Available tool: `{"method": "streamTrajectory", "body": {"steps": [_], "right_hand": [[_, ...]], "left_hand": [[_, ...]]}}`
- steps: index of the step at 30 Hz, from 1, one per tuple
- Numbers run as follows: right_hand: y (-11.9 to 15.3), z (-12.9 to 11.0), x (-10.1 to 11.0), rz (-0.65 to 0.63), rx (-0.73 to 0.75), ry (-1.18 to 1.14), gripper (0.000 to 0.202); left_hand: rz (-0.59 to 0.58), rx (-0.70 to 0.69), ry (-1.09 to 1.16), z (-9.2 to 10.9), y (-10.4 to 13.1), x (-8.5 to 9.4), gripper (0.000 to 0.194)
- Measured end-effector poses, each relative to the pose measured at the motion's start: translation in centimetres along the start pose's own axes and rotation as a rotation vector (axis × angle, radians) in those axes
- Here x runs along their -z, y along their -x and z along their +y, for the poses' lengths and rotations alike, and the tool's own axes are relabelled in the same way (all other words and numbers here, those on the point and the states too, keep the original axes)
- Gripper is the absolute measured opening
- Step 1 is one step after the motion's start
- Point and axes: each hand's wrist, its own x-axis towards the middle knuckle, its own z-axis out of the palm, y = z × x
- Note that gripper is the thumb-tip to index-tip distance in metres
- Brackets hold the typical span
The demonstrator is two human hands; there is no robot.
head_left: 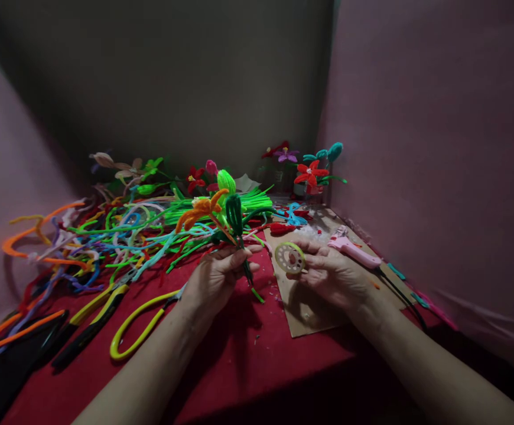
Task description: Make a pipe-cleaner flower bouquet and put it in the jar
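Observation:
My left hand (221,274) is closed around the stems of a pipe-cleaner flower bunch (234,215). An orange bloom, a light green bud and dark green leaves rise above the fingers, and the stem ends poke out below, one tipped bright green. To the right, my right hand (334,274) grips a tape roll (289,258) by its edge, fingers behind it. The roll is a flat disc with a ring of holes in its core and a yellow-green rim. A gap separates the roll from the stems.
Yellow-handled scissors (137,324) and pliers (93,319) lie left on the red cloth (257,366). Loose pipe cleaners (119,236) heap behind them. A pink glue gun (354,248) rests on cardboard (310,307) at right. Finished flowers (310,174) stand at the back, near the walls.

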Motion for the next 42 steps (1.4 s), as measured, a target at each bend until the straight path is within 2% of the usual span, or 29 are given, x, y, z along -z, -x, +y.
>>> {"method": "streamTrajectory", "body": {"steps": [4, 10, 17, 23, 26, 30, 35, 42], "right_hand": [[0.0, 0.3, 0.2, -0.034, 0.006, -0.006, 0.028], [0.4, 0.4, 0.5, -0.139, 0.052, 0.074, 0.028], [1.0, 0.8, -0.5, -0.164, -0.003, 0.135, 0.021], [1.1, 0.8, 0.2, -0.160, -0.040, 0.154, 0.025], [0.8, 0.3, 0.3, -0.086, -0.018, 0.275, 0.021], [0.4, -0.5, -0.7, 0.022, 0.005, 0.582, 0.022], [0.2, -1.0, -1.6, -0.110, -0.078, 0.686, 0.020], [0.4, -1.2, -1.8, -0.213, -0.182, 0.537, 0.014]], "left_hand": [[0.006, 0.063, 0.031, 0.0, 0.2, -0.2, 0.018], [-0.071, 0.189, 0.075, -0.2, 0.7, -0.2, 0.014], [-0.171, 0.239, 0.181, -1.0, 0.9, -0.6, 0.015], [-0.175, 0.219, 0.135, -0.4, 1.3, -1.0, 0.014], [-0.229, 0.245, 0.100, -0.1, 1.5, -1.0, 0.016], [-0.290, 0.293, 0.052, -0.1, 1.7, -0.8, 0.013], [-0.319, 0.340, -0.016, -0.5, 1.6, -0.8, 0.015], [-0.336, 0.333, -0.041, -0.6, 1.7, -0.9, 0.015]]}}
